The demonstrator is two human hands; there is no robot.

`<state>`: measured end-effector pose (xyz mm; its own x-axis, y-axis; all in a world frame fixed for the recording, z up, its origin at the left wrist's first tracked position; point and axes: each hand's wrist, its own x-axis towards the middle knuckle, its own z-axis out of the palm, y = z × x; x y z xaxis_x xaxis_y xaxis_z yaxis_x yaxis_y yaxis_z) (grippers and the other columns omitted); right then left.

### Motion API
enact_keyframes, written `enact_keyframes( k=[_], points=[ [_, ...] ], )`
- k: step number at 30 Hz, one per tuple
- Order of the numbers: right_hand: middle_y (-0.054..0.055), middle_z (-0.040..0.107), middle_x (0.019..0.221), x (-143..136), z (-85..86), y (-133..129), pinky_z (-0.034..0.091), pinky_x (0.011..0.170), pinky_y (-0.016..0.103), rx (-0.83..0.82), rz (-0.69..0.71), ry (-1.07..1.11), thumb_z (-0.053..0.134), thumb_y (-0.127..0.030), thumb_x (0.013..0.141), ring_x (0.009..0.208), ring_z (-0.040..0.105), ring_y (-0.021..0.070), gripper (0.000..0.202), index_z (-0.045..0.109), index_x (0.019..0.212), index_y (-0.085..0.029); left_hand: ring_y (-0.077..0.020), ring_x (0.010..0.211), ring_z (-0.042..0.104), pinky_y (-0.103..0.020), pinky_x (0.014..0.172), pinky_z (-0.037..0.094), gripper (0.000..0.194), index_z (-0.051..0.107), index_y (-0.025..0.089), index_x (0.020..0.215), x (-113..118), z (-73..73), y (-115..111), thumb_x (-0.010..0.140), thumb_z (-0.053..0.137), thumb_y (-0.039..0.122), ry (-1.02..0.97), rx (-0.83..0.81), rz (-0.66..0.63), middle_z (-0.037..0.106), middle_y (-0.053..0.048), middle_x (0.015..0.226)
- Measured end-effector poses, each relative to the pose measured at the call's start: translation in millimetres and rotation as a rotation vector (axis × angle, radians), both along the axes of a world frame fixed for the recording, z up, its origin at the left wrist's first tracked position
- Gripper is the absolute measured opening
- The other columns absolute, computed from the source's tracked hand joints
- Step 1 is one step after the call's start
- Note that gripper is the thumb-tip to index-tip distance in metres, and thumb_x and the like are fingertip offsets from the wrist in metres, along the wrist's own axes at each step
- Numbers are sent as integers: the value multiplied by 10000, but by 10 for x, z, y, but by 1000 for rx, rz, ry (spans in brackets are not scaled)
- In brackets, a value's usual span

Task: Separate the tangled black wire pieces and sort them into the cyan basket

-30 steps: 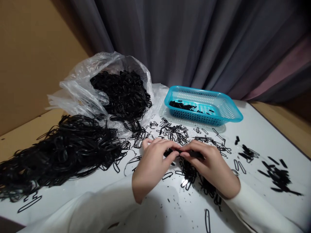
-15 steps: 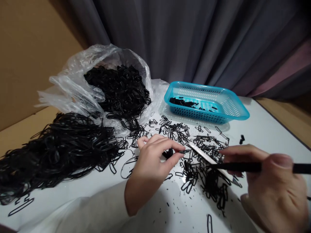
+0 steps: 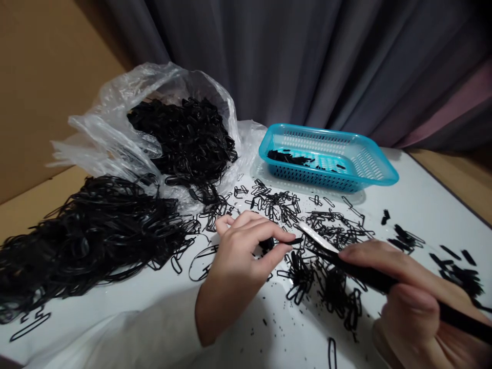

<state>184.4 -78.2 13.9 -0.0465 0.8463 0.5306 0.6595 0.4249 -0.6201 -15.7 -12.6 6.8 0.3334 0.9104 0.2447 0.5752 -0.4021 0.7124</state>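
The left hand (image 3: 240, 251) pinches a black strip (image 3: 295, 241), the right hand (image 3: 426, 307) grasps a slim black tool (image 3: 365, 274). It seems early: the blue basket (image 3: 319, 179) holds few black pieces (image 3: 286, 157); loops (image 3: 300, 271) crowd the worktop (image 3: 246, 330).

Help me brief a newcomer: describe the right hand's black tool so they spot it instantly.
Start at the white table, then go to its near right, where the right hand is. Its fingers hold the black tool: long and straight, unlike the small black loops lying nearby.

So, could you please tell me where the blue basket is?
In the head view, the blue basket stands right of centre, beside the plastic bag, in front of the curtain.
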Motion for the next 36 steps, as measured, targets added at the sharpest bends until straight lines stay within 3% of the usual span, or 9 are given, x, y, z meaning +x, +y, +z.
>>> enact_keyframes(
  k=[12, 19, 30, 36],
  points=[
    [21, 662, 898, -42, 15, 40, 499, 676, 188, 41, 99, -133, 411, -348, 968, 828, 640, 124, 214, 583, 1017, -231, -164, 874, 587, -350, 820, 196, 119, 688, 314, 784, -10, 9, -29, 810, 696, 198, -52, 59, -2, 726, 116, 828],
    [40, 658, 885, -84, -2, 40, 494, 719, 157, 116, 78, -188, 450, -339, 960, 828, 636, 104, 213, 587, 1018, -189, -171, 859, 577, -360, 808, 186, 105, 685, 322, 776, 3, 30, -56, 821, 688, 227, -32, 116, 60, 726, 118, 815],
    [74, 681, 829, -184, -32, -53, 540, 692, 291, 235, -30, -197, 413, -397, 953, 773, 665, 191, 310, 651, 949, -197, -172, 848, 572, -357, 790, 185, 96, 656, 274, 757, 5, -23, -8, 811, 674, 197, 0, 148, 79, 711, 93, 804],
    [69, 679, 863, -216, -60, -69, 509, 765, 224, 198, -9, -213, 426, -388, 958, 823, 645, 147, 313, 649, 937, -170, -171, 866, 572, -360, 799, 183, 115, 651, 279, 764, 20, -10, -43, 796, 691, 176, -16, 179, 52, 699, 106, 778]
  ],
)
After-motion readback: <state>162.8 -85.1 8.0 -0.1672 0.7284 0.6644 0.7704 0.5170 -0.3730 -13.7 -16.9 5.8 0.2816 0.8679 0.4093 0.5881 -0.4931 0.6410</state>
